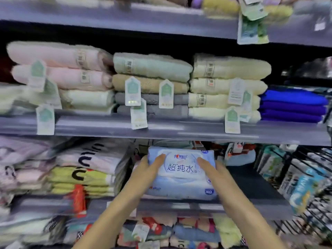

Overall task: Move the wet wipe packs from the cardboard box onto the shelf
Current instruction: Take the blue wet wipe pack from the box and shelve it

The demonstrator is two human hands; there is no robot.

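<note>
A light blue wet wipe pack [181, 164] lies on top of another blue wet wipe pack [181, 192], stacked on the grey shelf [251, 200] in front of me. My left hand [149, 169] grips the top pack's left side with the fingers over its face. On the pack's right side sits my right hand [213, 169], fingers laid across the top. The cardboard box is not in view.
Folded printed towels [86, 169] stand just left of the packs. Stacks of pink, green, beige and blue towels [152, 83] fill the shelf above. A black wire rack [305, 186] with packaged goods stands at the right. More goods lie on the shelf below.
</note>
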